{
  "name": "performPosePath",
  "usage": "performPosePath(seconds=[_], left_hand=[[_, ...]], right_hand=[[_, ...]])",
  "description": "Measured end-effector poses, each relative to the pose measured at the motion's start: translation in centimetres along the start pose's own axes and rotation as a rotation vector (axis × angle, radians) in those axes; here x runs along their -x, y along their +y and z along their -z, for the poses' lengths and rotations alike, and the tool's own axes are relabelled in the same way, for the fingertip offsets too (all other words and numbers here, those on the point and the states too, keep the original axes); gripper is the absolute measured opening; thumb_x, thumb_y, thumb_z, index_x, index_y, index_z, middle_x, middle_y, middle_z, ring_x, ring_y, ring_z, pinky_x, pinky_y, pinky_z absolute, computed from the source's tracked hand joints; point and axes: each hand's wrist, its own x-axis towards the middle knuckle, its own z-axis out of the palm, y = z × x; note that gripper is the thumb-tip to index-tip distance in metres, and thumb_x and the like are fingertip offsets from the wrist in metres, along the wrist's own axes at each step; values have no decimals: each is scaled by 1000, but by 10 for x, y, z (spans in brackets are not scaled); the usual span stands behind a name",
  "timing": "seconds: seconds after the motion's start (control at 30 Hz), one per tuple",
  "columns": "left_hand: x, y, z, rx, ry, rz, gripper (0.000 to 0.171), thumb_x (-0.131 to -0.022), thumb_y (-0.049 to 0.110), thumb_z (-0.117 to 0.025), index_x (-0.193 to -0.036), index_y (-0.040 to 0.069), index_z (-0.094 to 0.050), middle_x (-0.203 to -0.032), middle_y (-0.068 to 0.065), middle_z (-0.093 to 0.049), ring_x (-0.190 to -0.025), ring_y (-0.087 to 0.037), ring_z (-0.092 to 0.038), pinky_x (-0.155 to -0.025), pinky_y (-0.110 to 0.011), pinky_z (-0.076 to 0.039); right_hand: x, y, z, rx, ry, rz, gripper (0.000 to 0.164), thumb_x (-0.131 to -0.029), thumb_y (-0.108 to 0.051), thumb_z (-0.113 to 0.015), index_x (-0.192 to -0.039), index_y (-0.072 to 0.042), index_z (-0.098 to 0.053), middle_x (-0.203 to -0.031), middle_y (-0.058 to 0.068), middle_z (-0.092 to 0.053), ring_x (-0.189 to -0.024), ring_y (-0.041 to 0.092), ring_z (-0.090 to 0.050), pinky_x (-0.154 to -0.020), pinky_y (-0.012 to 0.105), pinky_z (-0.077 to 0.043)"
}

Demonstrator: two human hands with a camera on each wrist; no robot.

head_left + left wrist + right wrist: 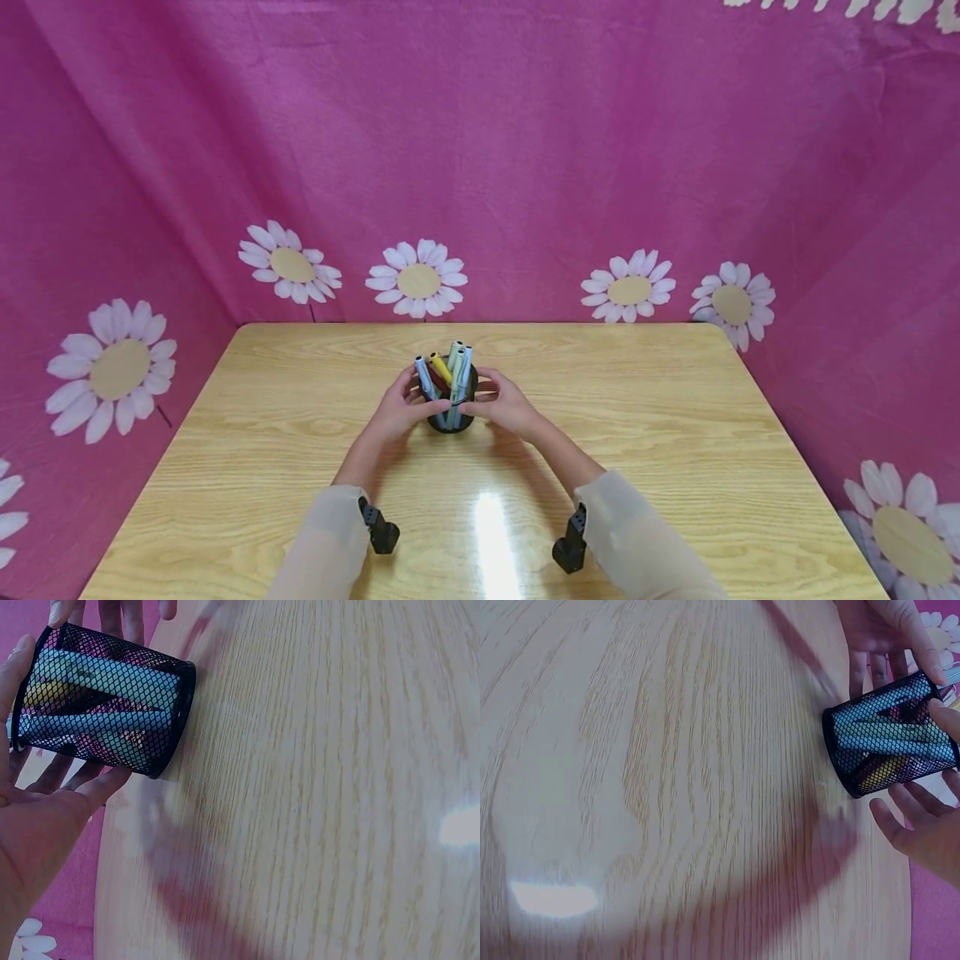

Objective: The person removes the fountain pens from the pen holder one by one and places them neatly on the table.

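- Whitish loose sleeves [330,542] cover both forearms, a small black device [381,533] sitting at each cuff.
- Light-brown wood-grain table [660,433] lies beneath the arms, with a bright white glare [495,542] between them.
- Both hands are partly closed, holding a round black wire-mesh cup [105,701] from opposite sides: the left hand [401,410] and right hand [513,406] each have the thumb at its near rim and fingers curved about its side.
- Upright, the cup is slightly left of the table's middle, towards the far edge; whether its base touches the wood I cannot tell.
- Inside lean light-blue [424,377], pale-green and yellow [441,368] pens.
- Behind hangs magenta cloth [510,167] printed with white daisies [417,281].
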Motion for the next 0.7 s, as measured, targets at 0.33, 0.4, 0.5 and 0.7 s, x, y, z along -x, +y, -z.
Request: performPosePath(seconds=[0.33,0.4,0.5,0.7], left_hand=[[-4,0,-20,-19,-6,2,87,-78,24,-76,-148,22,-24,-148,-11,-35,-135,-34,-36,-107,-48,-35],[-4,1,-25,-18,-13,2,88,-78,25,-76,-148,23,-23,-148,-11,-35,-135,-34,-36,-107,-48,-36],[-3,3,-32,-18,-27,-1,88,-78,26,-76,-148,23,-22,-149,-11,-33,-136,-34,-35,-107,-49,-35],[-3,4,-45,-34,-68,-4,88,-80,29,-74,-148,24,-19,-148,-12,-33,-137,-35,-32,-108,-49,-34]], right_hand=[[6,6,18,10,17,-4,72,-78,-16,-75,-140,-8,-39,-130,17,-54,-118,32,-54,-91,39,-51],[8,7,22,13,16,-4,72,-78,-15,-75,-140,-7,-39,-129,19,-55,-118,33,-54,-91,39,-50],[12,8,29,14,3,4,71,-79,-14,-74,-140,-6,-38,-129,21,-54,-119,35,-53,-91,39,-50],[20,10,42,28,-10,-4,72,-81,-16,-72,-141,-4,-36,-132,23,-50,-121,37,-50,-90,38,-51]])
